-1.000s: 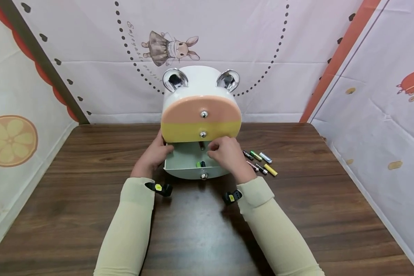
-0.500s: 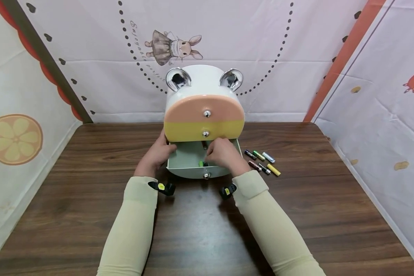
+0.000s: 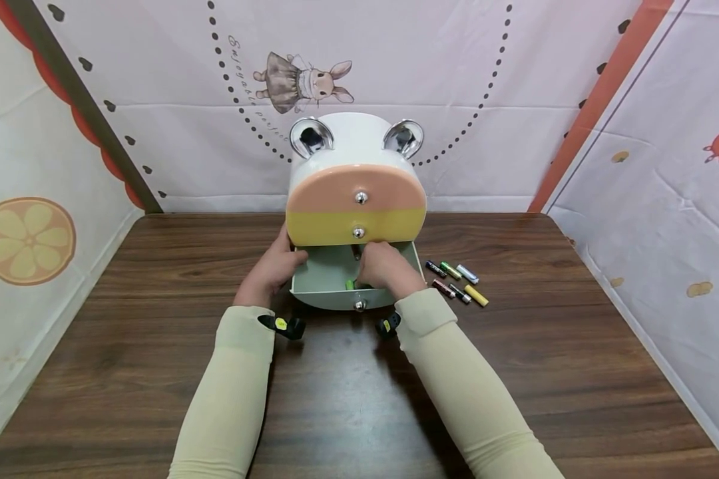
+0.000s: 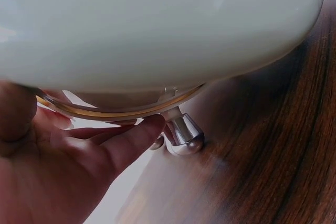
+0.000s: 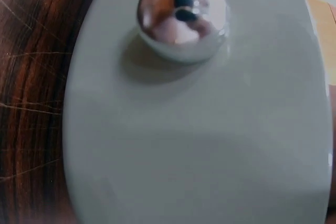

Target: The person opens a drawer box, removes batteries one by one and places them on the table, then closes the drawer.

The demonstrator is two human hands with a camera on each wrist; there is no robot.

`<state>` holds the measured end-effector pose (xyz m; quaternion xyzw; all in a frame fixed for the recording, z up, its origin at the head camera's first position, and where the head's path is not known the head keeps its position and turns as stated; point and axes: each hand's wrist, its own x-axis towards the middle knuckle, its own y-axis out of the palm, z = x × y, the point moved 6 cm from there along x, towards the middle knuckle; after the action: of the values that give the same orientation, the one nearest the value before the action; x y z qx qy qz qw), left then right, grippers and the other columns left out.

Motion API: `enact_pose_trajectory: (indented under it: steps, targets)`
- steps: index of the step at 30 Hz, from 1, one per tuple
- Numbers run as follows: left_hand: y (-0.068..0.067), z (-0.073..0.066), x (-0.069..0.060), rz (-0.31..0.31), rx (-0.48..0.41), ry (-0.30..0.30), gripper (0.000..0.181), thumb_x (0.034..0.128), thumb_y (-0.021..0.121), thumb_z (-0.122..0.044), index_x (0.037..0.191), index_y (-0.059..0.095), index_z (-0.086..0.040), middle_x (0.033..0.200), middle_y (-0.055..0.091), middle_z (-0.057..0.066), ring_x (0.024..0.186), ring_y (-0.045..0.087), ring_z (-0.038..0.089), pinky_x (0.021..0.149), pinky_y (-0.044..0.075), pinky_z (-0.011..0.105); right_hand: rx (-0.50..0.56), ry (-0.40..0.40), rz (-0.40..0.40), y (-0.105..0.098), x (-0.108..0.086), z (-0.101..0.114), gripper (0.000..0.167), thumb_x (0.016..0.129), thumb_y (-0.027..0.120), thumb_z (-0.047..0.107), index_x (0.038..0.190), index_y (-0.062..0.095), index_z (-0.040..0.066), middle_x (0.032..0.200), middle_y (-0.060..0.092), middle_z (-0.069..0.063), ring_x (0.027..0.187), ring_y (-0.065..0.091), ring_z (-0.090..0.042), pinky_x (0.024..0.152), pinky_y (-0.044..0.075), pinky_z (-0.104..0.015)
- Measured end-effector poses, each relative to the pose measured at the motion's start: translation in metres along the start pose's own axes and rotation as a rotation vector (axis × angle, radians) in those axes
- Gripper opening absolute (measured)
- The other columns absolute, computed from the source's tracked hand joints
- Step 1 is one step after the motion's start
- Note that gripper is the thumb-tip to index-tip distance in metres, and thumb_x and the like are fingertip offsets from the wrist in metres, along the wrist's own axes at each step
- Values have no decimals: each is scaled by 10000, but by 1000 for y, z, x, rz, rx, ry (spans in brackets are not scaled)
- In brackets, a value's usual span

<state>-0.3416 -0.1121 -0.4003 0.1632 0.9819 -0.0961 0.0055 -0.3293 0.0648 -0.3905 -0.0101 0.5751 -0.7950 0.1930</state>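
Note:
A small drawer cabinet [image 3: 356, 140] has a white body, an orange and a yellow front, and silver ears. Its pale green bottom drawer [image 3: 323, 301] is pulled out. My left hand [image 3: 272, 269] grips the cabinet's lower left side, thumb at the drawer's edge; in the left wrist view its fingers reach under the rim, near a silver foot [image 4: 184, 135]. My right hand [image 3: 386, 269] reaches down into the drawer beside a green battery [image 3: 350, 285]. The drawer front hides its fingertips. In the right wrist view only the drawer front and its silver knob [image 5: 182, 17] show clearly.
Several batteries [image 3: 455, 283] lie in two rows on the brown wooden table [image 3: 156, 346], right of the cabinet. A dark narrow thing [image 3: 356, 251] shows at the back of the drawer. Printed cloth [image 3: 455, 60] hangs behind and at both sides.
My right hand has gone down and left into the drawer, covering a dark battery seen beside the green one. The left hand keeps its place on the cabinet. The head view has shifted slightly.

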Motion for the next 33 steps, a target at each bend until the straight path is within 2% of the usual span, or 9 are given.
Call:
enact_pose_trajectory:
  steps: [7, 9, 12, 16, 19, 22, 26, 33]
  targets:
    - [0, 0, 1, 3, -1, -1, 917, 873, 425, 85, 1560, -51, -291, 1629, 45, 61, 1450, 90, 239, 1101, 240, 470, -14, 21, 10, 1, 4, 4, 512, 779, 795, 286, 520, 366, 180, 514, 269, 52, 529, 358, -151, 596, 373, -308]
    - [0, 0, 1, 5, -3, -1, 919, 873, 423, 85, 1560, -57, -293, 1631, 34, 56, 1456, 77, 233, 1107, 232, 469, -17, 27, 13, 1, 5, 4, 501, 791, 771, 234, 526, 349, 181, 523, 242, 51, 521, 321, -146, 568, 351, -301]
    - [0, -1, 0, 6, -2, -6, 916, 873, 418, 84, 1560, -61, -287, 1630, 36, 60, 1452, 85, 235, 1111, 229, 469, -41, 28, 13, 0, 6, 4, 445, 800, 653, 84, 540, 306, 184, 560, 193, 40, 536, 258, -149, 521, 291, -289]
    - [-2, 4, 4, 1, -5, -8, 913, 872, 417, 87, 1558, -50, -295, 1626, 56, 61, 1442, 103, 243, 1106, 234, 478, -103, 29, 7, -1, 8, 4, 345, 780, 503, -20, 578, 308, 180, 622, 251, 8, 583, 295, -165, 501, 274, -282]
    - [-5, 15, 12, -9, -9, -2, 925, 874, 422, 85, 1552, -39, -343, 1627, 62, 29, 1441, 102, 225, 1108, 229, 478, -119, 34, 8, -1, 7, 4, 330, 812, 490, -27, 595, 340, 172, 648, 313, -12, 595, 345, -170, 498, 298, -277]
    - [-7, 24, 17, -21, 0, 1, 927, 882, 429, 67, 1542, -31, -392, 1628, 56, -4, 1445, 98, 203, 1115, 227, 478, -121, 29, 13, 0, 7, 4, 353, 829, 479, -37, 589, 328, 173, 629, 279, -5, 571, 305, -162, 488, 269, -273]
    - [-6, 26, 17, -25, 8, 2, 924, 883, 434, 52, 1542, -33, -399, 1628, 60, 9, 1437, 127, 223, 1092, 267, 493, -133, 15, 18, 2, 6, 3, 365, 824, 471, -43, 582, 311, 178, 621, 247, 3, 566, 269, -156, 494, 249, -272]
    - [-5, 25, 16, -19, 1, 12, 926, 866, 431, 73, 1550, -20, -359, 1618, 96, 46, 1406, 179, 263, 1044, 316, 494, -164, -1, -16, -3, 3, 0, 320, 747, 532, -5, 602, 311, 175, 672, 327, -15, 615, 335, -172, 559, 313, -296]
